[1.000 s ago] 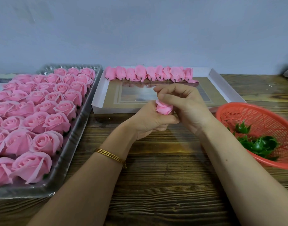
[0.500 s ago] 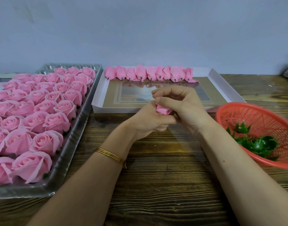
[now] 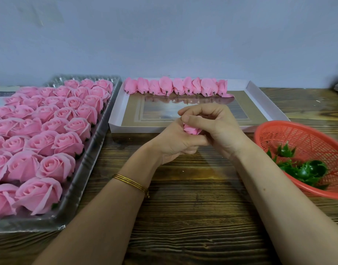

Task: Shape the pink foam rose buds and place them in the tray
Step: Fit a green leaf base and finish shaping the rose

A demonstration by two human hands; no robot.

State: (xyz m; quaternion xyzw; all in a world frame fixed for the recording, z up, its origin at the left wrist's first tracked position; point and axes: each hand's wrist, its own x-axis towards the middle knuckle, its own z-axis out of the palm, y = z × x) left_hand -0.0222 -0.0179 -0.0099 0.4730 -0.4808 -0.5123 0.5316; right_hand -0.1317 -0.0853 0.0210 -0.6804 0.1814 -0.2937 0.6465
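Observation:
A pink foam rose bud (image 3: 192,129) sits between both hands above the wooden table, mostly hidden by fingers. My left hand (image 3: 173,143) grips it from below. My right hand (image 3: 215,125) curls over its top, thumb and fingers wrapped round the petals. Behind the hands lies a white tray (image 3: 267,104) with a gold-framed bottom. A row of shaped pink buds (image 3: 176,87) lies along its far edge, stems pointing toward me.
A clear plastic tray (image 3: 87,169) on the left holds several open pink roses (image 3: 49,134). At the right stands a red mesh basket (image 3: 307,138) with green plastic calyxes (image 3: 302,169). A pale wall runs behind the wooden table (image 3: 183,217).
The right hand's fingers have closed lower over the bud, so less pink shows. Both hands stay in nearly the same spot.

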